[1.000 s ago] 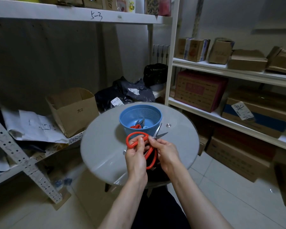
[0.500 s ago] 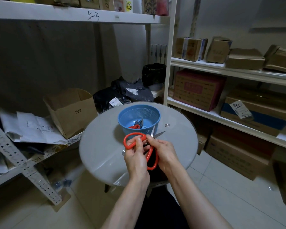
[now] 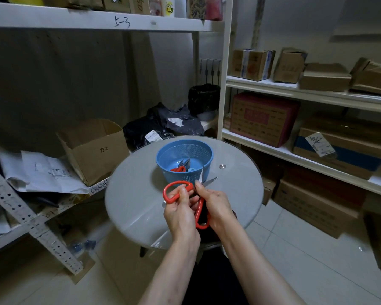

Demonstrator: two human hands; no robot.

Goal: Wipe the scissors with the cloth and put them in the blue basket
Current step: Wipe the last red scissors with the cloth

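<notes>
My left hand (image 3: pixel 180 213) curls its fingers round one red loop of the scissors (image 3: pixel 178 183), and my right hand (image 3: pixel 216 208) pinches them near the pivot, blades parted. I hold them over the round table (image 3: pixel 130 194), just in front of the blue basket (image 3: pixel 163 159).

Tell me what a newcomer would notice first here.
The red-handled steel scissors, blades open, held by the left grip and right grip above the near side of the round grey glass table. Just behind them, the blue plastic basket sits on the table with smaller scissors inside.
</notes>
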